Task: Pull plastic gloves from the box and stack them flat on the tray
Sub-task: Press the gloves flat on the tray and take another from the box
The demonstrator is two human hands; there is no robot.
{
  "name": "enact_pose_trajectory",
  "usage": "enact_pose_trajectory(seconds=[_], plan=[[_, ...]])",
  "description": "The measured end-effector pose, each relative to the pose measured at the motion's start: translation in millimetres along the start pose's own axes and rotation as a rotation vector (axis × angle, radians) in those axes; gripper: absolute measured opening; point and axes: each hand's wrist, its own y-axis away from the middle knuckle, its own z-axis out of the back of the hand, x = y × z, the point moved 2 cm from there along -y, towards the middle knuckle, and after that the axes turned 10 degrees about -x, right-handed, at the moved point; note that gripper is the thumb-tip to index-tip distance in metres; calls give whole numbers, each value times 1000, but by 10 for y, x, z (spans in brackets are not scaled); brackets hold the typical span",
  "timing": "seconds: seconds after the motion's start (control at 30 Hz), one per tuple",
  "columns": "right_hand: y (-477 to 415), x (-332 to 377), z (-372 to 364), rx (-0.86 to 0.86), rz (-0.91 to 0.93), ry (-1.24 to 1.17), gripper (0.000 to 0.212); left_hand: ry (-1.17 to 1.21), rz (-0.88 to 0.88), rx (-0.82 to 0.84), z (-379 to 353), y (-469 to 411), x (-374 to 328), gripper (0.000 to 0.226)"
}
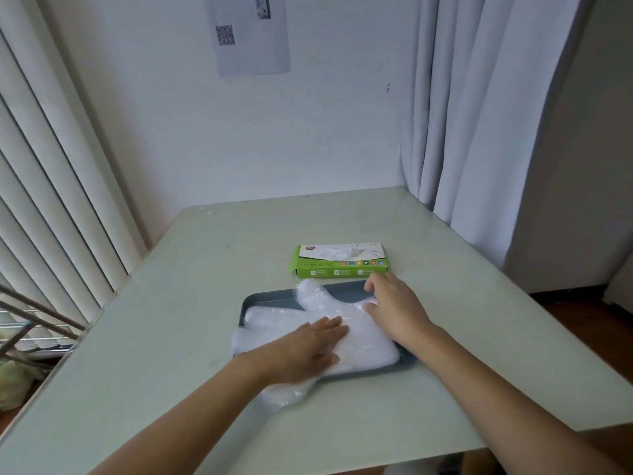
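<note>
My left hand (pixel 308 347) lies flat, palm down, with straight fingers pressing on the pile of clear plastic gloves (pixel 363 341). It grips nothing; it only bears down on the plastic.

My right hand (pixel 394 306) sits at the far right part of the pile. Its thumb touches the plastic and its fingers are bent down near the far rim of the tray (pixel 260 298). I cannot tell whether those fingers pinch the plastic or only rest on it.

The gloves lie spread over most of the grey tray, with their finger ends towards the left and one thumb shape pointing away from me. Part of the pile hangs over the near left edge of the tray and onto the table (pixel 205 252).

The green and white box (pixel 339 265) lies flat on the table just beyond the tray's far rim, close to my right fingertips. Some clear plastic shows in the opening on its top face.

The pale table stands against a white wall. A sheet of paper (pixel 250 32) with a square code hangs on that wall. Blinds (pixel 51 166) run along the left side and a light curtain (pixel 479 132) hangs on the right.
</note>
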Motion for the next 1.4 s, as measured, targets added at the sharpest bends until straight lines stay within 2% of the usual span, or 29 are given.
enact_pose_trajectory(seconds=[0.07, 0.2, 0.37, 0.43, 0.53, 0.57, 0.67, 0.73, 0.8, 0.9, 1.03, 1.3, 1.4], plan=[[82, 33, 22, -61, 127, -101, 16, 29, 19, 21, 8, -14, 25, 58], [311, 0, -89, 232, 320, -194, 18, 44, 50, 63, 14, -90, 99, 65], [362, -129, -51, 413, 226, -249, 50, -208, 69, 106, 70, -212, 316, 98], [354, -146, -40, 438, 191, -265, 56, -307, 111, 55, 121, -266, 426, 102], [354, -163, -51, 454, 165, -255, 67, -391, 254, -64, 247, -281, 605, 124], [353, -165, -54, 461, 166, -238, 71, -407, 313, -97, 276, -272, 663, 119], [330, -138, -35, 499, 181, -170, 81, -426, 404, -226, 352, -249, 653, 81], [299, -108, -20, 538, 198, -110, 86, -397, 317, -346, 360, -263, 529, 74], [256, -75, -14, 579, 215, -42, 91, -288, 137, -420, 332, -270, 328, 77], [196, -48, -35, 610, 240, 44, 96, -135, -23, -267, 166, -276, 93, 58], [171, -59, -41, 627, 248, 78, 99, -123, 40, -49, -54, -268, 187, 76], [7, -153, 214, 665, 236, 176, 101, -130, 116, -26, 46, -129, 366, 89], [-95, -165, 272, 680, 247, 178, 91, -87, 171, -33, 228, -80, 403, 86]])
